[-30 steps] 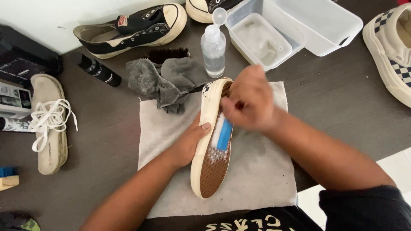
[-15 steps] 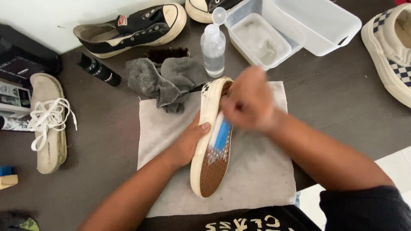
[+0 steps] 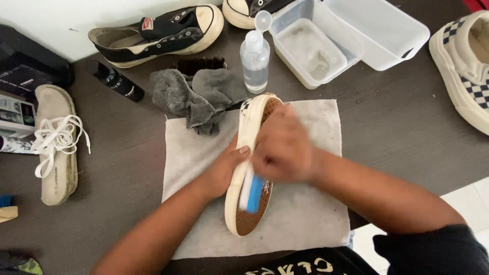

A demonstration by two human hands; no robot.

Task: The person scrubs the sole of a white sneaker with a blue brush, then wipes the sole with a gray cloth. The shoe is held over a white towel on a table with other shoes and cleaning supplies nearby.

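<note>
A cream slip-on shoe (image 3: 243,137) lies on its side on a grey cloth (image 3: 305,214), brown waffle sole turned up. My left hand (image 3: 224,170) grips its side wall, thumb on the rim. My right hand (image 3: 281,150) holds a blue-and-white brush (image 3: 251,192) pressed on the sole near the heel half, with suds around it.
A crumpled grey towel (image 3: 196,97), dark brush (image 3: 199,64), clear squeeze bottle (image 3: 254,58) and two plastic tubs (image 3: 310,51) sit behind the cloth. A black sneaker (image 3: 158,33), black spray bottle (image 3: 118,81), insole with white laces (image 3: 57,142) and checkered shoe (image 3: 466,66) lie around the dark table.
My right hand has slid the brush down the sole toward me, uncovering the toe end. The left hand keeps its grip.
</note>
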